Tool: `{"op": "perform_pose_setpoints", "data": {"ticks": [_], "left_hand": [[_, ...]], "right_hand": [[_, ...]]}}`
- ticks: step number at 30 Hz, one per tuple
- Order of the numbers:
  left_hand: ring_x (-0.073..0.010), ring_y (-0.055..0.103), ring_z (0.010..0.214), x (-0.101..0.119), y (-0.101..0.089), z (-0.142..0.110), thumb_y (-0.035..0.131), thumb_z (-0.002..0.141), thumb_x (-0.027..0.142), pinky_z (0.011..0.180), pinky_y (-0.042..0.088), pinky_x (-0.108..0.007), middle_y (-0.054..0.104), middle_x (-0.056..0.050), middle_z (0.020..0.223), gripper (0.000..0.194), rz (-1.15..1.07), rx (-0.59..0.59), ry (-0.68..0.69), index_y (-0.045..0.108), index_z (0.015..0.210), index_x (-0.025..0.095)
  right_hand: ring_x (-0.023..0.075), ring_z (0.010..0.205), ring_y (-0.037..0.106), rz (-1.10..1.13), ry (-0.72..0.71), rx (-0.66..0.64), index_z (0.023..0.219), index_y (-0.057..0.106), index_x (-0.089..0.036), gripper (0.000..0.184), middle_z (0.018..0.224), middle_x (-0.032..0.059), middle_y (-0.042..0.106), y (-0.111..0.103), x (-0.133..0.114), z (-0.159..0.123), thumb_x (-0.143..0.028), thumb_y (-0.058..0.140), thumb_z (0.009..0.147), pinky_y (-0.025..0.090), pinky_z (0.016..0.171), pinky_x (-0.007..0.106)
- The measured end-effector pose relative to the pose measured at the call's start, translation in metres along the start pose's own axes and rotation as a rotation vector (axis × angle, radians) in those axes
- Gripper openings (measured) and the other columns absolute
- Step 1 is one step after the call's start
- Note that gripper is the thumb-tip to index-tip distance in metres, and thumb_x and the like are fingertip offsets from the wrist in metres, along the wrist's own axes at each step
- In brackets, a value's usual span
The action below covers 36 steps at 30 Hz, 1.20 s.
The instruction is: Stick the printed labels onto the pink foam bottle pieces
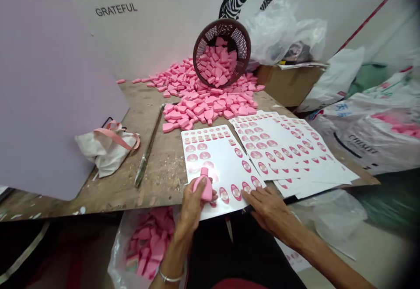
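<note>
In my left hand (193, 206) is a small pink bottle-shaped piece (205, 185), held neck up over the near left part of a sticker sheet (226, 166). The sheet is white, with rows of small pink labels and oval ones along its right and near edges. My right hand (267, 208) grips the sheet's near right edge, fingertips at an oval sticker (246, 187); whether that sticker is lifted cannot be seen. A dark slim thing (248, 209) shows partly under the right hand, its kind unclear.
More sticker sheets (288, 146) overlap on the right. Behind, pink pieces (197, 100) spill from a tipped brown basket (198, 54). A worn strip (149, 149) and white cloth bag (106, 153) lie left. Below the table edge stands a plastic bag (118, 254) of pink pieces. A cardboard box (292, 83) stands back right.
</note>
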<state>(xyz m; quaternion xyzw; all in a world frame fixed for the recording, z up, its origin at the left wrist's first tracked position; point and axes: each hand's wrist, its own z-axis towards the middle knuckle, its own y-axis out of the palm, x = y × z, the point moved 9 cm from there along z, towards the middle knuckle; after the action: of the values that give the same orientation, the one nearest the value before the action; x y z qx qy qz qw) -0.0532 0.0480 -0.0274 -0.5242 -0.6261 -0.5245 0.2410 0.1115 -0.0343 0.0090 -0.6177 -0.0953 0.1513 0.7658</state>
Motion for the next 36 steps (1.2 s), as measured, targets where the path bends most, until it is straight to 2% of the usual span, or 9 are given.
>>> {"op": "perform_pose_setpoints", "data": {"ticks": [5,10,15,19,21,25,28,32,36], "left_hand": [[-0.0124,0.065,0.064,0.026,-0.051,-0.05,0.074,0.072,0.038,0.06,0.056,-0.024,0.069,-0.01,0.094,0.043,-0.107,0.241,0.146,0.063,0.102,0.01],[-0.0135,0.066,0.063,0.02,-0.093,-0.128,0.079,0.067,0.034,0.059,0.059,-0.024,0.071,-0.008,0.093,0.042,-0.093,0.581,0.217,0.065,0.099,0.01],[-0.0158,0.068,0.068,0.013,-0.07,-0.159,0.079,0.067,0.035,0.063,0.061,-0.027,0.07,-0.009,0.1,0.041,-0.103,0.621,0.259,0.066,0.097,0.01],[-0.0137,0.067,0.065,0.009,-0.058,-0.163,0.078,0.069,0.035,0.065,0.061,-0.027,0.07,-0.01,0.099,0.04,-0.099,0.586,0.248,0.066,0.097,0.009],[-0.0143,0.067,0.064,0.004,-0.064,-0.165,0.079,0.067,0.034,0.065,0.061,-0.029,0.071,-0.011,0.098,0.041,-0.087,0.587,0.205,0.067,0.097,0.009],[-0.0199,0.069,0.072,-0.002,-0.081,-0.159,0.081,0.064,0.033,0.068,0.062,-0.032,0.071,-0.011,0.099,0.044,-0.073,0.573,0.146,0.067,0.099,0.01],[-0.0205,0.07,0.075,-0.001,-0.076,-0.147,0.079,0.068,0.031,0.07,0.062,-0.032,0.071,-0.01,0.099,0.042,-0.072,0.491,0.14,0.065,0.103,0.011],[-0.0193,0.069,0.07,0.001,-0.063,-0.145,0.075,0.071,0.025,0.066,0.062,-0.031,0.071,-0.01,0.099,0.038,-0.029,0.492,0.14,0.065,0.105,0.012],[-0.0208,0.069,0.07,-0.005,-0.048,-0.144,0.074,0.071,0.024,0.064,0.062,-0.032,0.07,-0.012,0.102,0.035,-0.03,0.446,0.095,0.065,0.102,0.01]], "right_hand": [[0.0205,0.08,0.055,0.022,-0.193,0.042,0.097,0.062,-0.017,0.032,0.083,0.0047,0.062,-0.01,-0.001,0.005,0.0,0.047,0.075,0.038,0.08,0.036],[0.0167,0.066,0.049,0.218,-0.211,0.138,0.069,0.054,-0.019,0.02,0.068,0.0025,0.057,-0.018,0.016,0.02,0.0,0.047,0.073,0.037,0.066,0.029],[0.0163,0.065,0.049,0.43,-0.105,0.046,0.067,0.051,-0.019,0.013,0.067,0.0018,0.056,-0.002,0.034,0.033,-0.013,0.05,0.078,0.034,0.06,0.027],[0.0149,0.069,0.054,0.612,-0.199,-0.092,0.074,0.058,-0.021,0.016,0.072,-0.0005,0.061,0.01,0.031,0.035,-0.01,0.047,0.078,0.037,0.064,0.026],[0.015,0.071,0.054,0.548,-0.228,-0.028,0.076,0.059,-0.021,0.019,0.075,0.0001,0.062,0.003,0.031,0.035,-0.007,0.046,0.076,0.036,0.066,0.026],[0.0165,0.065,0.047,0.094,-0.263,0.318,0.07,0.055,-0.018,0.02,0.068,0.0023,0.058,-0.033,0.026,0.028,0.0,0.047,0.073,0.033,0.066,0.029],[0.0174,0.064,0.044,-0.133,-0.314,0.429,0.068,0.055,-0.017,0.023,0.065,0.0031,0.055,-0.056,0.024,0.023,0.0,0.045,0.079,0.031,0.067,0.031],[0.0181,0.066,0.044,-0.255,-0.282,0.44,0.069,0.057,-0.016,0.025,0.067,0.0043,0.056,-0.084,0.059,0.01,-0.004,0.045,0.086,0.031,0.069,0.032],[0.0193,0.071,0.048,-0.358,-0.198,0.412,0.084,0.065,-0.014,0.019,0.071,0.0058,0.06,-0.087,0.132,-0.017,-0.005,0.048,0.085,0.032,0.07,0.032]]}}
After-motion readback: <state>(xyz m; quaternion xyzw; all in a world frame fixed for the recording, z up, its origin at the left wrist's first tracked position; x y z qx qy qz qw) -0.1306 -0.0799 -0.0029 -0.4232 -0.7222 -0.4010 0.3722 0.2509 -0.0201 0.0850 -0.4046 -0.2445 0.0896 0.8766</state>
